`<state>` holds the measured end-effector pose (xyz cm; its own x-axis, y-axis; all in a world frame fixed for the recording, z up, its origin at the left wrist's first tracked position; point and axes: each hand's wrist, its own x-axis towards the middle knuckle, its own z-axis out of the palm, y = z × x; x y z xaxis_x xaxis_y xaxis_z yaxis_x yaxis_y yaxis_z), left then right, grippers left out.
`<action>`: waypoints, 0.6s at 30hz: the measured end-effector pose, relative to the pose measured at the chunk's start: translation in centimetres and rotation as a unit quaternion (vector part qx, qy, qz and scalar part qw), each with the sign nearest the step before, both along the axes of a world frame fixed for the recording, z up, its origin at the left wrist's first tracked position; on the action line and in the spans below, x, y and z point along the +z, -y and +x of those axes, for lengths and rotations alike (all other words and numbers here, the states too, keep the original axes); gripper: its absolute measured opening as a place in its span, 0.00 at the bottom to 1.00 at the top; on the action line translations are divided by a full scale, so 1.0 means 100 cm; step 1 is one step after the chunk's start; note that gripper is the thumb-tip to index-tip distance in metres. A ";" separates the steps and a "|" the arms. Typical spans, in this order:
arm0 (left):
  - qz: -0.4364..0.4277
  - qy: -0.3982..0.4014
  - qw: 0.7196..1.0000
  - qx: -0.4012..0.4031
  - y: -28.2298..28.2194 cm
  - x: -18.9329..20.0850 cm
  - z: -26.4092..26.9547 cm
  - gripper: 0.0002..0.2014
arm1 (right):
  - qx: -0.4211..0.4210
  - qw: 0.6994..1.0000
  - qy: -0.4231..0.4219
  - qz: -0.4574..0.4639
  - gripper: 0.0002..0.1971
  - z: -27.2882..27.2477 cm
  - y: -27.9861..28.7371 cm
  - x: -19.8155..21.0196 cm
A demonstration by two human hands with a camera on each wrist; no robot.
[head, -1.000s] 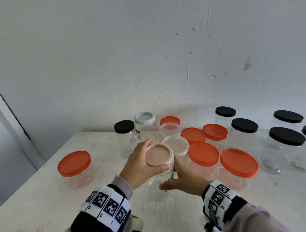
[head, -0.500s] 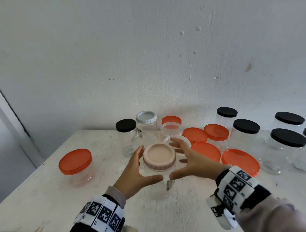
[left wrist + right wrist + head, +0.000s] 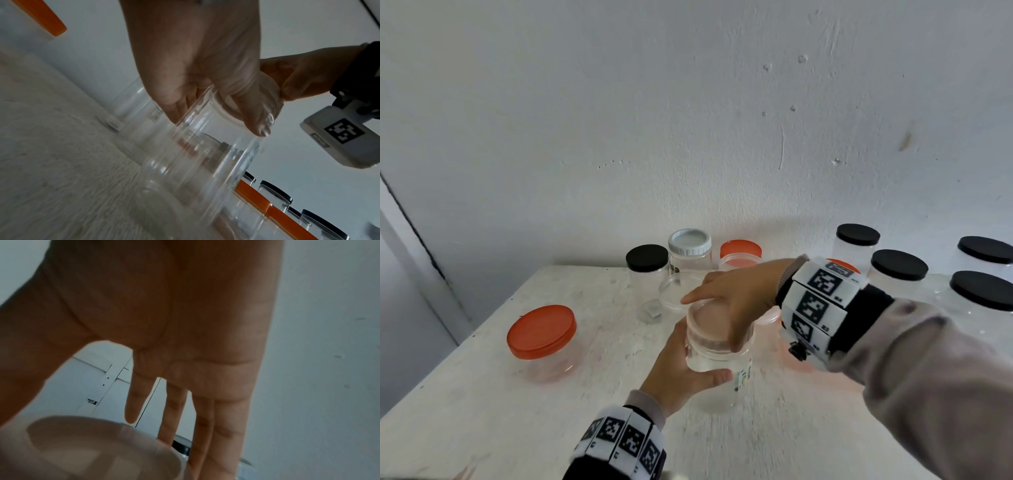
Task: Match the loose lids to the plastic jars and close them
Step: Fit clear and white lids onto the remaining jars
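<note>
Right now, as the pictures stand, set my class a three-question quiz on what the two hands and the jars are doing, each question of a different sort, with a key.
1. True or false: the left hand grips the body of the clear jar.
2. Multiple choice: the right hand is on A) a black lid, B) the translucent lid atop the held jar, C) the table.
3. Fill in: the jar standing alone at the left of the table has an ______ lid.

Key: 1 true; 2 B; 3 orange.
</note>
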<state>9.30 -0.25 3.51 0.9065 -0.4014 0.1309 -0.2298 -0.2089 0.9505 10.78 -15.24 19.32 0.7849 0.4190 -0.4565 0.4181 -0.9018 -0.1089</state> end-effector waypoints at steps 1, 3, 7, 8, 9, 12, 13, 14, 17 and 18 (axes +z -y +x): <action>-0.003 -0.001 1.000 -0.001 0.000 0.000 0.000 0.41 | 0.005 1.000 0.001 -0.014 0.47 0.001 -0.001 0.001; -0.008 0.000 1.000 -0.003 0.001 -0.001 -0.001 0.42 | 0.013 0.999 0.008 -0.034 0.46 0.002 -0.003 0.001; -0.010 0.004 1.000 0.003 0.001 -0.002 -0.001 0.42 | 0.010 0.998 0.035 -0.045 0.44 0.003 -0.005 -0.001; -0.011 0.005 1.000 0.003 0.002 -0.002 -0.001 0.42 | 0.005 0.998 0.038 -0.049 0.44 0.004 -0.005 -0.002; -0.012 0.006 1.000 0.002 0.002 -0.002 -0.001 0.42 | 0.000 0.998 0.039 -0.052 0.44 0.004 -0.006 -0.002; -0.013 0.011 1.000 -0.001 0.002 -0.002 -0.001 0.42 | -0.008 0.997 0.045 -0.058 0.44 0.005 -0.007 -0.006; -0.014 0.012 1.000 -0.003 0.002 -0.001 -0.001 0.42 | -0.013 0.997 0.049 -0.058 0.44 0.004 -0.008 -0.007; -0.015 0.012 1.000 -0.004 0.002 -0.001 -0.001 0.42 | -0.021 0.997 0.052 -0.056 0.44 0.003 -0.008 -0.007; -0.018 0.009 1.000 -0.001 0.002 -0.001 -0.001 0.41 | -0.032 0.997 0.040 -0.060 0.47 0.004 -0.007 -0.007; -0.017 0.008 1.000 0.003 0.002 -0.001 -0.001 0.41 | -0.027 0.997 0.029 -0.063 0.49 0.004 -0.007 -0.006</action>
